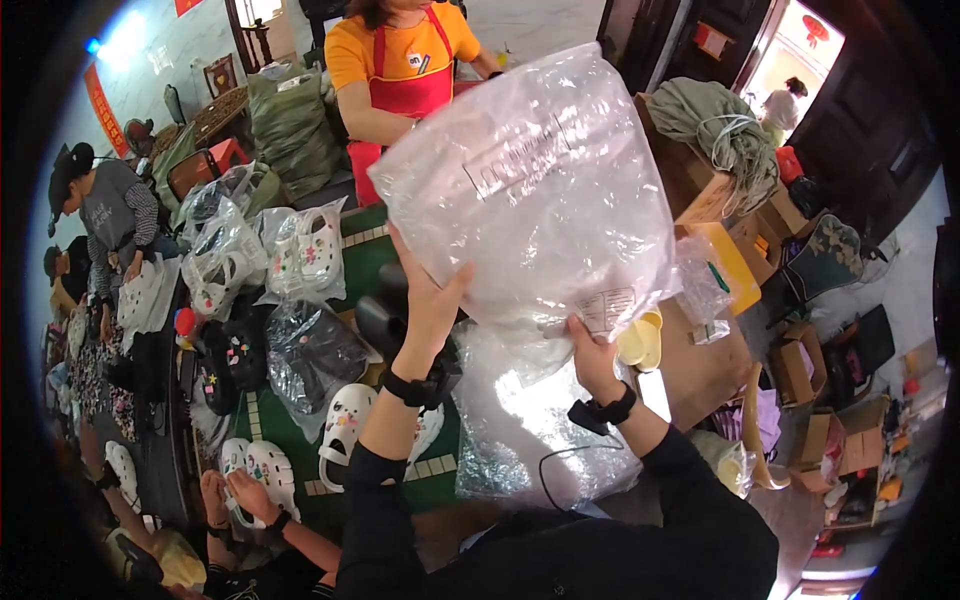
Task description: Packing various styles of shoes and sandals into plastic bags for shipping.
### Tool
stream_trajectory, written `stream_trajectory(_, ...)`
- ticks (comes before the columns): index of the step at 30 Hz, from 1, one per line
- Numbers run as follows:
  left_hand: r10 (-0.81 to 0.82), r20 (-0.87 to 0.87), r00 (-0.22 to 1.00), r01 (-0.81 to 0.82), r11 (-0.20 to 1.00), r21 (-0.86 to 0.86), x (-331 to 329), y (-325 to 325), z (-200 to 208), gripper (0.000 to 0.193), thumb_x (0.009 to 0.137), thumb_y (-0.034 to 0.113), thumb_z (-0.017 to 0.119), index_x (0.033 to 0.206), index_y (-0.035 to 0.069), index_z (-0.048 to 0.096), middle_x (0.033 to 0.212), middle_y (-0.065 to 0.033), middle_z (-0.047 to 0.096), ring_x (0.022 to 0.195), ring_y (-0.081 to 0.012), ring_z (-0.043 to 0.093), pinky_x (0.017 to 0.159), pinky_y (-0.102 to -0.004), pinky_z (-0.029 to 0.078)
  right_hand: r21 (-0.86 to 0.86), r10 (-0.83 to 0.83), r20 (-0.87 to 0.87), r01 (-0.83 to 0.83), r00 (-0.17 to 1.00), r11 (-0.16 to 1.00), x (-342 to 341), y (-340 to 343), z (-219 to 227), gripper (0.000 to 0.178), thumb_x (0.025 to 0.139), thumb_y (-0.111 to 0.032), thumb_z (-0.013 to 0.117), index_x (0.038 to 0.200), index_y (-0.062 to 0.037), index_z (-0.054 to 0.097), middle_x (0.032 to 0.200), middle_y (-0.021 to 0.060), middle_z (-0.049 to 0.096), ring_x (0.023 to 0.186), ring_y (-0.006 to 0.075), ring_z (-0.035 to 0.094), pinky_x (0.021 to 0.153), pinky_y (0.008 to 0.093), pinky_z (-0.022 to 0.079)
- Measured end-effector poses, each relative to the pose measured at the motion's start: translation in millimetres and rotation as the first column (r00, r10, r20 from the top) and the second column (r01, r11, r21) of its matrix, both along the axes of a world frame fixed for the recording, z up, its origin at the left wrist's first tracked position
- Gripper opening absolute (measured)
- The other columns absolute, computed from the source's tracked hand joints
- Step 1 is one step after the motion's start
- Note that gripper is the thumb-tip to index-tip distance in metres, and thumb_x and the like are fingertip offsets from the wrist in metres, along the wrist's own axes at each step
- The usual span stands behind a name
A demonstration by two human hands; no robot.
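Observation:
Both my arms reach forward, holding up a large clear plastic bag (540, 200) with printed marks, spread out above the table. My left hand (432, 305) grips its lower left edge, the fingers partly hidden behind the film. At the bottom edge my right hand (595, 358) pinches the bag, thumb in front. Below lies a shiny stack of clear plastic bags (530, 420). White clogs with colourful charms (348, 425) rest left of my left forearm, near black clogs in a clear bag (315, 350).
Bagged white clogs (305, 248) line the green table (368, 250). Pale yellow rounded items (640, 340) sit beside my right hand. A co-worker in a red apron (410, 70) stands across; another person's hands (240, 498) hold white clogs at lower left. Cardboard boxes (800, 365) stand right.

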State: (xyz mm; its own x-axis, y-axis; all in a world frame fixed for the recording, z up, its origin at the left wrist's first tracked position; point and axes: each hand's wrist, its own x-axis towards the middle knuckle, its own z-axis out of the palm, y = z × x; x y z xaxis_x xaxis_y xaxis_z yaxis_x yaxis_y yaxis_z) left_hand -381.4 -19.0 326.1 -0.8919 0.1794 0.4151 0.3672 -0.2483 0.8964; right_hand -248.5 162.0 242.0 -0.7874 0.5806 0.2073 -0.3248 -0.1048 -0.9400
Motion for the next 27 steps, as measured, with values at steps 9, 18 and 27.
stream_trajectory(9,-0.076,0.349,0.934,0.044,0.994,0.100,32,-35,-113,0.082,0.070,-0.020,0.043,0.143,0.005,0.014,0.139,-0.0085,0.032,0.122,-0.0184,0.039,0.101,-0.0291,0.030,-0.363,0.549,0.222,-0.455,0.805,0.813,-2,-13,-75,0.069,0.083,0.010,0.039,0.142,-0.0178,0.016,0.131,0.0157,0.040,0.077,0.0116,0.057,0.074,0.0307,0.054)
stream_trajectory(18,0.329,0.420,0.846,-0.232,0.935,-0.267,-72,-133,-148,0.081,0.073,-0.010,0.049,0.143,0.009,0.013,0.130,-0.0180,0.039,0.117,-0.0247,0.042,0.094,-0.0282,0.037,-0.303,0.448,0.330,-0.356,0.831,0.884,-148,-130,-145,0.042,0.072,0.003,0.049,0.113,-0.0031,0.050,0.091,0.0107,0.055,0.068,0.0183,0.054,0.055,0.0297,0.043)
stream_trajectory(27,0.287,0.248,0.925,-0.172,0.900,-0.401,29,-117,-166,0.063,0.081,-0.001,0.054,0.138,0.005,0.028,0.131,-0.0154,0.033,0.101,-0.0167,0.049,0.080,-0.0268,0.045,-0.197,0.390,0.413,-0.337,0.823,0.921,-246,-111,-150,0.043,0.083,-0.001,0.041,0.125,-0.0137,0.041,0.112,0.0118,0.055,0.096,0.0287,0.059,0.064,0.0418,0.054)
